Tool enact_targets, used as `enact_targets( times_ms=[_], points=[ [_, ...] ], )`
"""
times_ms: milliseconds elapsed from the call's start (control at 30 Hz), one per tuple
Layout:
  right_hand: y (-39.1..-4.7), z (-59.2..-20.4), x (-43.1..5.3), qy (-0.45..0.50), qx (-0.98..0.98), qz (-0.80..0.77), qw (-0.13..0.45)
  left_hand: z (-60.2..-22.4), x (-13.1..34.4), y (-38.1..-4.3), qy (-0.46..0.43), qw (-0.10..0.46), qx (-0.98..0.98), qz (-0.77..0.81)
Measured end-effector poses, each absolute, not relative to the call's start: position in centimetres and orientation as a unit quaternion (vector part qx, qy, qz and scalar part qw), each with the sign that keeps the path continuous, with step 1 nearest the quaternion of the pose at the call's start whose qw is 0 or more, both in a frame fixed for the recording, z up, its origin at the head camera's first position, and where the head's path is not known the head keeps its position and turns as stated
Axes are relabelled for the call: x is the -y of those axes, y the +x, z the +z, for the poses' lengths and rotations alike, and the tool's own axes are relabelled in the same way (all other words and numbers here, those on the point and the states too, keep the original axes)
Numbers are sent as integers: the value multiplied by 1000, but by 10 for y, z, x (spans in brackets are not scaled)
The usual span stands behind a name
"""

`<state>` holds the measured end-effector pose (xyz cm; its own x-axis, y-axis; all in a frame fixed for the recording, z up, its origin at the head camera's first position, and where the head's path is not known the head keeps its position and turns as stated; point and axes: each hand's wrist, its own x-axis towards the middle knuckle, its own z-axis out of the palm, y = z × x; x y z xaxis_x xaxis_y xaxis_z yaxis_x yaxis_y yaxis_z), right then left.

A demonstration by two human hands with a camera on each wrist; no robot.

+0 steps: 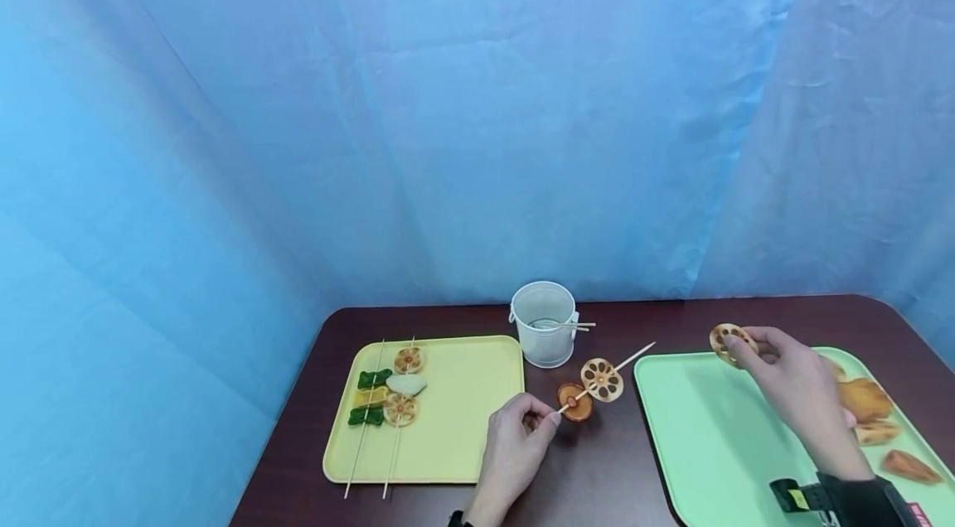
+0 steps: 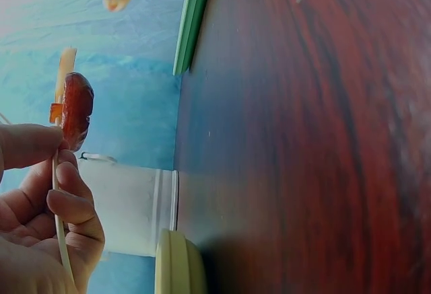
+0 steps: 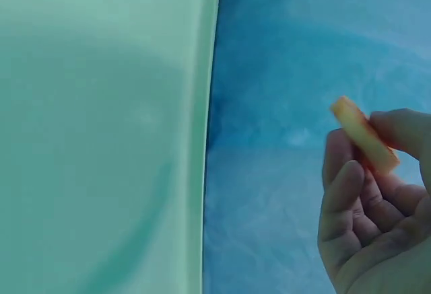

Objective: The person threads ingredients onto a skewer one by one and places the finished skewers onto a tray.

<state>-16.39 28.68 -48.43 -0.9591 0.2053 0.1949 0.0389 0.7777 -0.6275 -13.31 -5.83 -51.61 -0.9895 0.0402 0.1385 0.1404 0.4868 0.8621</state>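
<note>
My left hand (image 1: pixel 515 446) pinches a wooden skewer (image 1: pixel 634 355) near its lower part, above the table between the two trays. Threaded on that skewer are a round brown mushroom slice (image 1: pixel 585 408), close to my fingertips, and a lotus root slice (image 1: pixel 602 380) farther toward the tip. The left wrist view shows the stick running back across the palm, under the thumb. Over the green tray's far edge, my right hand (image 1: pixel 794 386) holds a second lotus root slice (image 1: pixel 720 340) between thumb and fingers. In the right wrist view this slice (image 3: pixel 363 136) is seen edge-on.
A yellow tray (image 1: pixel 470 394) on the left carries two loaded skewers (image 1: pixel 366 427) with green, yellow, white and lotus pieces. Behind stands a white bucket (image 1: pixel 545 345) with sticks in it. The green tray (image 1: pixel 686 427) bears several brown pieces (image 1: pixel 865 401) at its right. Blue curtains hang behind.
</note>
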Motion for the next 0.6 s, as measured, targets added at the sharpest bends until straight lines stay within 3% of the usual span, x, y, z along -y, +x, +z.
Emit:
enact_targets(
  times_ms=[467, 600],
  points=[
    [-173, -481, -241, -111, 695, 710, 29, -518, 58, -135, -59, 38, 850, -522],
    [-173, -480, -231, -111, 647, 754, 20, -519, 59, -136, -59, 37, 847, -527]
  ],
)
